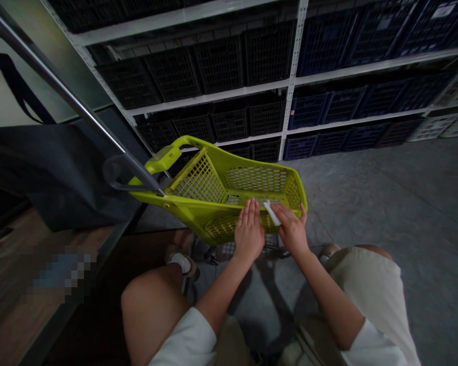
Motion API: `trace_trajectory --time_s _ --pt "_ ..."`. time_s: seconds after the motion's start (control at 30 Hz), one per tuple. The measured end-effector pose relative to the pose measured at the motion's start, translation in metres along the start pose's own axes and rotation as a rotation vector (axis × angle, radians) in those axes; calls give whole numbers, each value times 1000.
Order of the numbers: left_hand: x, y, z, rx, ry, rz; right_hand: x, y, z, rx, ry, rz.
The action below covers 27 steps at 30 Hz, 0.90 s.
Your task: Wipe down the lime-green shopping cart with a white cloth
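Observation:
A yellow-green plastic shopping cart (198, 208) stands between my knees and the shelving, its basket holding nothing that I can see. My left hand (250, 231) lies on the near side wall by the rim, fingers stretched out and close together. Farther right, my right hand (292, 229) presses a white folded cloth or tissue (272, 213) against the same wall near the corner. Its thumb reaches the rim's right end. The fingertips of the right hand are partly hidden by the white piece.
Metal shelving (290, 101) with rows of black crates (221, 66) and blue crates (328, 46) runs behind the cart. A metal pole (72, 101) slants down to the cart's handle end. A wooden surface (7, 295) lies at left. Grey floor (423, 203) extends right.

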State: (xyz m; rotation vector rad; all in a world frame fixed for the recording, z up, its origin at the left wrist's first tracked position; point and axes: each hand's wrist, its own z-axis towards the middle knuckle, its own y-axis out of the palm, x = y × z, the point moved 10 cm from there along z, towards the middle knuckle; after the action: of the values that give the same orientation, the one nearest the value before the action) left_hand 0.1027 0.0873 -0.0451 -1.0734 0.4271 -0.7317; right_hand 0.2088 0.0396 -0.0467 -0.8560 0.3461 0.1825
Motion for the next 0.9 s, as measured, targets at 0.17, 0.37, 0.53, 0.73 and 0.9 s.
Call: trace_trajectory --time_s 0.17,0.37,0.53,0.73,0.9 --pt "2 -1 0 -18 2 1 67 -28 -30 158 118 -138" --pt "1 2 0 -7 13 -12 20 -8 -12 152 146 -66" --pt "-3 2 -1 21 8 2 -40 15 10 31 -50 8" --pt "-3 -3 1 -11 3 -5 30 -13 -23 92 2 -116" --pt "0 -2 1 -15 5 -11 67 -25 -35 202 257 -154"
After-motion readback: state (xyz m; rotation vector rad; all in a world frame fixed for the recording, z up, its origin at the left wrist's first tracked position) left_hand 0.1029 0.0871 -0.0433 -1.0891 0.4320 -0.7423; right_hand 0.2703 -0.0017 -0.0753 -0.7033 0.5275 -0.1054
